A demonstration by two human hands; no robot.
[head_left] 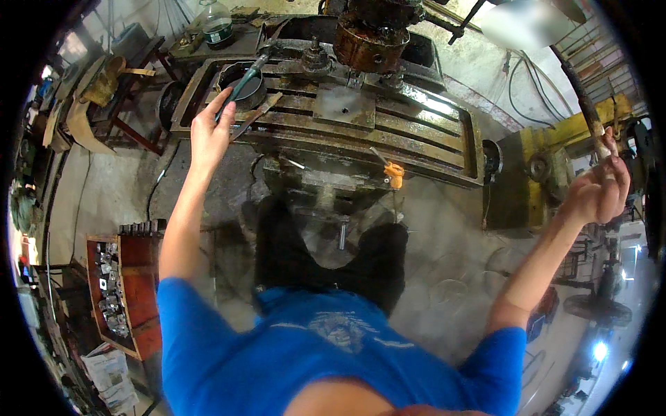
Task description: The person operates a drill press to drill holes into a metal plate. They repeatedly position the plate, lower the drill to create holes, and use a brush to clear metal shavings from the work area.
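My left hand (210, 135) is closed around the handle of a brush (244, 84), its head pointing away from me. Under the brush, a round dark pan (258, 95) rests on the left end of a slotted machine table (409, 135). A flat strip-like tool (258, 116) lies against the pan's near side. Far to the right, my right hand (602, 187) has its fingers wrapped around the lower end of a long, worn lever (586, 104). Between my hands, a flat metal plate (345, 107) with a small hole sits below the rusty machine head (372, 45).
An orange-handled object (394, 175) hangs at the table's front edge. On the lower left stands a red-brown box (142, 298) of metal parts. A large clear bottle (215, 28) stands at the back left. A yellow machine body (534, 159) rises beyond the table's right end.
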